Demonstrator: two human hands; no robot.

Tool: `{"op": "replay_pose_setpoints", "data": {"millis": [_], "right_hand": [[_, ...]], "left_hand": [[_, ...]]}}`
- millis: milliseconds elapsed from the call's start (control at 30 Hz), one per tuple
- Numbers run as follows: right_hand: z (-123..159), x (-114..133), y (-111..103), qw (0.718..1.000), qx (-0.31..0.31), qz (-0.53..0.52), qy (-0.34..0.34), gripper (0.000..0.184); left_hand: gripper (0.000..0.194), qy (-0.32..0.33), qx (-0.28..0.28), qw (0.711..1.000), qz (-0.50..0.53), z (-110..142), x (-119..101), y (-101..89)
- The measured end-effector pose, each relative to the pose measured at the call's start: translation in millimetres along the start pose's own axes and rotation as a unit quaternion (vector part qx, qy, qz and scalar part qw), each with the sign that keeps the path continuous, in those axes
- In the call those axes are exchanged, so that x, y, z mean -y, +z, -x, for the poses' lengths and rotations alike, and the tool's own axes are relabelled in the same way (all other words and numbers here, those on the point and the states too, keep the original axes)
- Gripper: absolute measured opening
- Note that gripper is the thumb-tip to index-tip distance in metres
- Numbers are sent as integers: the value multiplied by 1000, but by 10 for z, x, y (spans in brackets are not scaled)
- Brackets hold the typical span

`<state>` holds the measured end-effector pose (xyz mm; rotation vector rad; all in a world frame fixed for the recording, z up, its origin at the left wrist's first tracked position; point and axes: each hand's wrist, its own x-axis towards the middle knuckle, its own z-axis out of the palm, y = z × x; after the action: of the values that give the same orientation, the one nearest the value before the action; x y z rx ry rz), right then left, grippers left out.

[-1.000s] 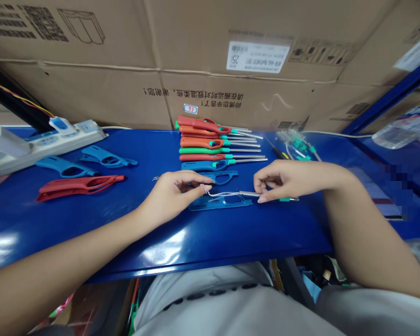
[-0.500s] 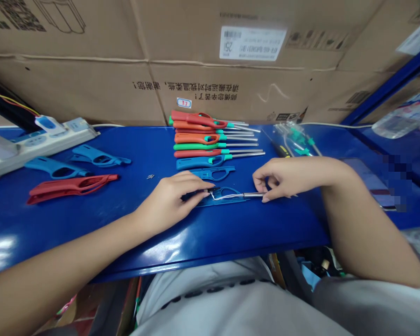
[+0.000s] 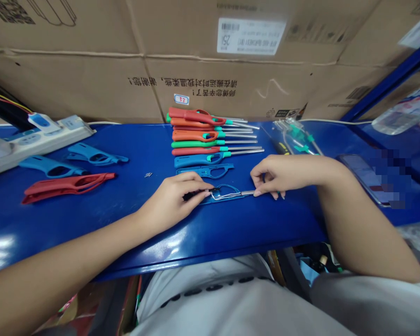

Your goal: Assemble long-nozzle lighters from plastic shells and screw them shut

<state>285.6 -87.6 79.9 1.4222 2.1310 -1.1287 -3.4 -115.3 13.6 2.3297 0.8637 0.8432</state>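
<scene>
My left hand (image 3: 177, 193) is closed in a pinch on a small black part (image 3: 215, 190) at the left end of an opened blue lighter casing half (image 3: 210, 200). White wires (image 3: 223, 197) run from that part across the casing. At the casing's right end, a metal lighter tube (image 3: 247, 192) is pinched between the thumb and fingers of my right hand (image 3: 275, 176). Just behind lies another blue casing half (image 3: 210, 171). Its inner details are too small to make out.
Several long-necked lighters (image 3: 196, 135) lie stacked behind my hands. Casing pieces, blue (image 3: 96, 155) and red (image 3: 68, 185), rest at left by a power strip (image 3: 61, 135). Small screws (image 3: 148, 175) lie nearby. A plastic bag (image 3: 297, 135) and a phone (image 3: 364, 179) are at right.
My right hand has moved left with the metal tube, bringing the tube's end closer over the casing. The white wires lie lower along the casing. My left hand keeps its pinch.
</scene>
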Motion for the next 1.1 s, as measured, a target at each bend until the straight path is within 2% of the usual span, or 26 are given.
{"op": "replay_pose_setpoints", "data": {"millis": [300, 567, 933, 1100], "right_hand": [[-10, -6, 40, 1000, -8, -13, 20, 27], [7, 8, 89, 999, -43, 10, 8, 23], [19, 14, 69, 997, -68, 44, -17, 21], [-13, 30, 97, 997, -67, 28, 0, 22]], "left_hand": [[21, 8, 0, 1000, 12, 2, 27, 24], [24, -6, 9, 1000, 16, 0, 24, 43], [22, 9, 2, 1000, 11, 4, 48, 40], [22, 9, 8, 999, 32, -13, 47, 46]]}}
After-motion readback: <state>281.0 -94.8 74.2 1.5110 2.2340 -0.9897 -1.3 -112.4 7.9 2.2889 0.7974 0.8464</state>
